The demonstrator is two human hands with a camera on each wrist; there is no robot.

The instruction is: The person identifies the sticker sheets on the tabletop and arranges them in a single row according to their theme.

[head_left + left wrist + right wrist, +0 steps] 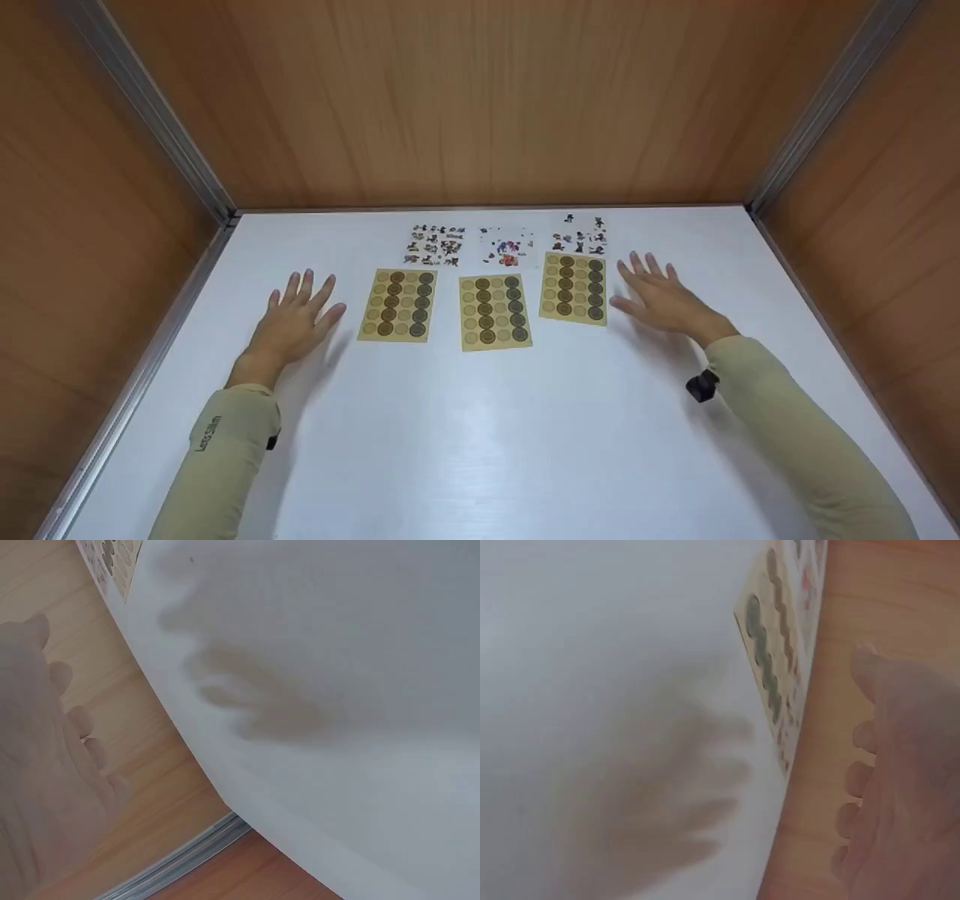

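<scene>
My left hand [289,326] hovers over the white table at the left, fingers spread and holding nothing. On the other side my right hand [664,300] is held palm down with spread fingers, its fingertips close to the right sheet. Between the hands lie three tan sheets printed with rows of round coin-like stickers: a left sheet [397,306], a middle sheet [495,312] and a right sheet [574,289]. Behind them are three clear sheets with small colourful figures: a left one [433,245], a middle one [508,247] and a right one [579,235].
The white table [450,435] is enclosed by a wooden back panel [480,105] and side panels, with metal rails [150,112] at the corners. Black wrist devices, one at the right cuff [703,385], sit on both sleeves. Both hands cast shadows on the table.
</scene>
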